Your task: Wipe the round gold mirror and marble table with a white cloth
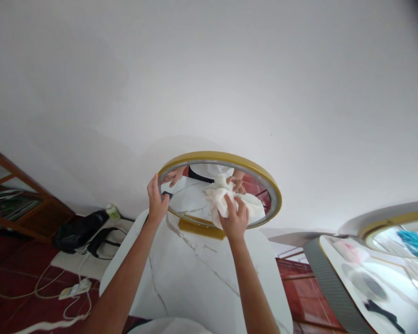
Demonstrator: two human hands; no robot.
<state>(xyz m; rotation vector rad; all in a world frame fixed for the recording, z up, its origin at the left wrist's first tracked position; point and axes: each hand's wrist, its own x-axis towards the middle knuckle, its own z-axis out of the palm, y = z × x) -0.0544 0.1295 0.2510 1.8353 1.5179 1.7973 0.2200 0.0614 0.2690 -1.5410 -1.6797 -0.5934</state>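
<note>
An oval-looking mirror (191,197) with a gold frame stands on a gold base (200,228) on a white marbled table (181,273), close to the wall. My left hand (156,202) grips the mirror's left edge, fingers on the frame and thumb toward the glass. In my right hand (236,217) is a bunched white cloth (216,204), pressed on the lower right part of the glass. Reflections of both hands and the cloth show in the mirror. A small dark patch appears beside my left thumb; I cannot tell what it is.
To the right, a second white-topped table (348,278) carries another gold-framed mirror (379,222) and a black object (383,313). On the left are a wooden cabinet (38,204), a black bag (78,232), a bottle (112,212), and a power strip (75,290) with cables.
</note>
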